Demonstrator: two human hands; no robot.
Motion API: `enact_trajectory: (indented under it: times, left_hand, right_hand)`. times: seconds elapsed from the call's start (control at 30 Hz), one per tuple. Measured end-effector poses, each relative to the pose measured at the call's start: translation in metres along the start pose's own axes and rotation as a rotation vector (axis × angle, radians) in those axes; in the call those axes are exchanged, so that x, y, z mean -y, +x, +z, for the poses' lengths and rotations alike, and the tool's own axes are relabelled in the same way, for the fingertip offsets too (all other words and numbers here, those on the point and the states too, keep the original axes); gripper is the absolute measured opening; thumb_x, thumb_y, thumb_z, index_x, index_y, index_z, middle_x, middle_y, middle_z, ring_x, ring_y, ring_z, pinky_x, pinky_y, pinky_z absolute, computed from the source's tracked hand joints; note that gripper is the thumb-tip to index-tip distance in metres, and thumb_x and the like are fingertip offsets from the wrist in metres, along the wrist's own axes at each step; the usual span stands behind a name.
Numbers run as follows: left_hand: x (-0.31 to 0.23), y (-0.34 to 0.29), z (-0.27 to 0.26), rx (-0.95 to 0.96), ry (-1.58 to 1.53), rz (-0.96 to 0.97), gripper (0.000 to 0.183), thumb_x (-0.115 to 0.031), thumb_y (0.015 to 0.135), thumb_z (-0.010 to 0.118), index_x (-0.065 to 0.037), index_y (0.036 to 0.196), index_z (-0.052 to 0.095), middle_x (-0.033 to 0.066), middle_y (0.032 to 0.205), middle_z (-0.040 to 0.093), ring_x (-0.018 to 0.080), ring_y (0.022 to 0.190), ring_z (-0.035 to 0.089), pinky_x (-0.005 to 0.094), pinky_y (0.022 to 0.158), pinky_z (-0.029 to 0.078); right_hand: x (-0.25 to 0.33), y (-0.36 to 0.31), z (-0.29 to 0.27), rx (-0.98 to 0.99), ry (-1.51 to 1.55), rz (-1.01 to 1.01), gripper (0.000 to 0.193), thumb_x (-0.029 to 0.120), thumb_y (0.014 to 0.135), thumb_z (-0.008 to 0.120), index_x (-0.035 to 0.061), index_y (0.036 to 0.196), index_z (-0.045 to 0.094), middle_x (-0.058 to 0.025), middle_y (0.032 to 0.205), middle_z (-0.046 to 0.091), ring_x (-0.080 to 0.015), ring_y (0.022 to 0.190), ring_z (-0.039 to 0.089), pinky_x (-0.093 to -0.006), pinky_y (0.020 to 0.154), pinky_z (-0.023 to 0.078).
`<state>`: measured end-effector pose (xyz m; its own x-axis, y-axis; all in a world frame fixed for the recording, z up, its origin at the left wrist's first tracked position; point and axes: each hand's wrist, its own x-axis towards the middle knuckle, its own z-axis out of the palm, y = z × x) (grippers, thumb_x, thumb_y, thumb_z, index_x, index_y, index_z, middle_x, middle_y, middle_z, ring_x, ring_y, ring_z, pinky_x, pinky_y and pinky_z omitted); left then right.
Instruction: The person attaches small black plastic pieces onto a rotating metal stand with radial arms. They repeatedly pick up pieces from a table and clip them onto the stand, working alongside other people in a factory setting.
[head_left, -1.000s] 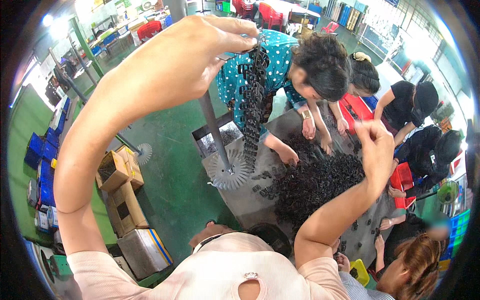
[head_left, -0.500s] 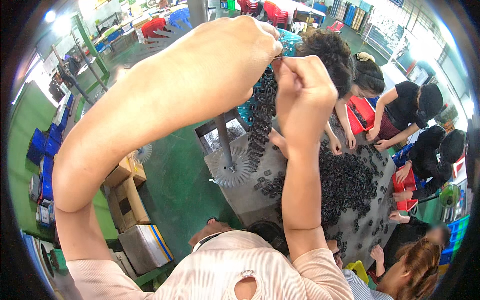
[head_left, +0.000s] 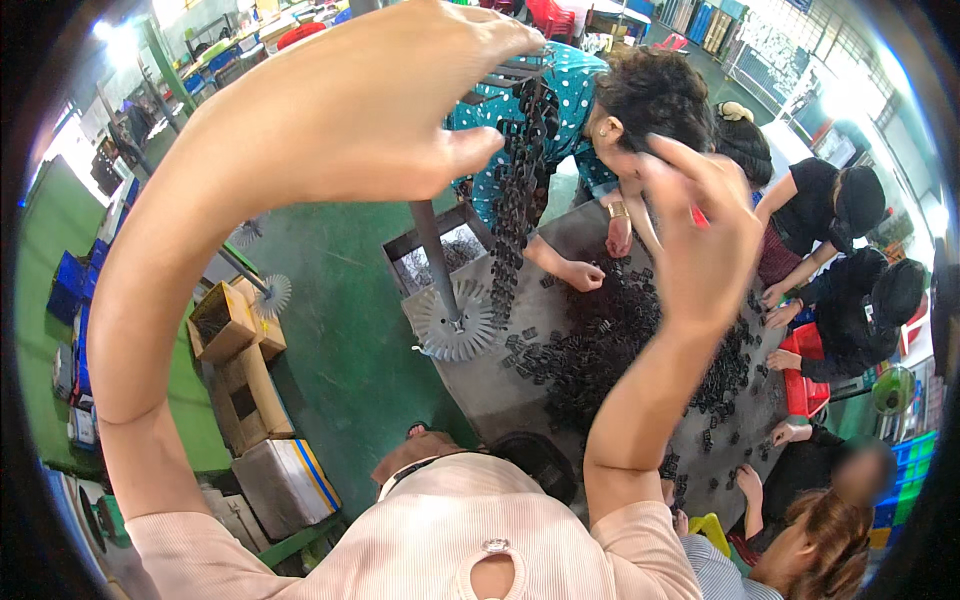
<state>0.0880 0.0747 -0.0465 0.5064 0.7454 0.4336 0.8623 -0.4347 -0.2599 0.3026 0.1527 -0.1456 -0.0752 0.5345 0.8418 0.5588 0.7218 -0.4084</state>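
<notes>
My left hand [head_left: 430, 110] is raised at the top, fingers stretched out and thumb apart, beside a long hanging string of small black parts [head_left: 520, 200]. Its fingertips overlap the slotted grey metal [head_left: 515, 72] at the top of the string; whether they touch it cannot be made out. Blurred by motion, my right hand [head_left: 705, 235] is up to the right with fingers apart and nothing visible in it. Below it, a heap of small black parts [head_left: 590, 370] spreads over the grey table [head_left: 480, 395]. The string's lower end hangs by a slotted metal disc [head_left: 457, 320] on a pole.
Across the table a person in a dotted teal shirt [head_left: 575, 90] leans over the heap. More people sit along the right side near a red basket [head_left: 808, 375]. An open metal box [head_left: 440, 255] stands beside the pole. Cardboard boxes [head_left: 245, 395] lie on the left.
My hands have come apart from where they met at the top of the string. The right one has moved right and down, the left slightly left. The person in teal now shows more fully.
</notes>
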Motion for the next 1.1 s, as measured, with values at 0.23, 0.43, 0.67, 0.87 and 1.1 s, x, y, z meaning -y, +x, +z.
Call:
enact_trajectory:
  times: [0.23, 0.43, 0.67, 0.87, 1.1]
  left_hand:
    - [-0.002, 0.02, 0.009, 0.004, -0.003, 0.014, 0.039, 0.002, 0.077, 0.057, 0.005, 0.116, 0.061, 0.0194, 0.118, 0.063, 0.0366, 0.108, 0.06, 0.0403, 0.096, 0.047]
    - [0.013, 0.008, 0.013, -0.118, 0.097, 0.132, 0.035, 0.004, 0.076, 0.056, 0.006, 0.11, 0.063, 0.0197, 0.112, 0.065, 0.0361, 0.101, 0.063, 0.0407, 0.089, 0.051]
    - [0.001, 0.01, -0.035, 0.272, -0.194, 0.029, 0.047, -0.01, 0.084, 0.053, 0.018, 0.122, 0.047, 0.0321, 0.122, 0.054, 0.0394, 0.111, 0.058, 0.0402, 0.096, 0.048]
    - [-0.005, 0.03, -0.036, 0.346, -0.11, -0.03, 0.041, -0.007, 0.078, 0.054, 0.019, 0.11, 0.051, 0.0302, 0.1, 0.06, 0.0404, 0.096, 0.062, 0.0429, 0.085, 0.051]
    - [-0.006, 0.03, -0.038, 0.393, -0.043, -0.032, 0.033, 0.001, 0.073, 0.053, 0.015, 0.104, 0.055, 0.0276, 0.098, 0.06, 0.0358, 0.096, 0.063, 0.0407, 0.083, 0.052]
  right_hand:
    - [0.034, 0.012, 0.073, -0.222, 0.146, -0.128, 0.007, 0.011, 0.076, 0.072, 0.0055, 0.079, 0.067, -0.008, 0.076, 0.06, -0.0286, 0.068, 0.059, -0.0385, 0.063, 0.041]
    - [-0.018, 0.002, 0.005, -0.133, -0.003, 0.022, 0.012, 0.015, 0.079, 0.071, 0.0034, 0.081, 0.069, -0.0101, 0.076, 0.063, -0.0268, 0.075, 0.062, -0.0351, 0.071, 0.047]
    - [-0.047, -0.02, -0.069, 0.106, -0.607, 0.278, 0.028, 0.021, 0.08, 0.074, 0.006, 0.104, 0.071, -0.0057, 0.087, 0.065, -0.0165, 0.081, 0.061, -0.0311, 0.073, 0.048]
    - [0.029, 0.013, 0.048, -0.096, 0.04, -0.056, 0.015, 0.018, 0.076, 0.075, 0.006, 0.085, 0.07, -0.01, 0.083, 0.062, -0.0274, 0.08, 0.062, -0.0397, 0.071, 0.047]
    - [0.023, 0.027, 0.07, -0.194, 0.214, -0.104, 0.008, 0.012, 0.078, 0.07, 0.0038, 0.077, 0.068, -0.0105, 0.08, 0.064, -0.0277, 0.076, 0.062, -0.0387, 0.071, 0.047]
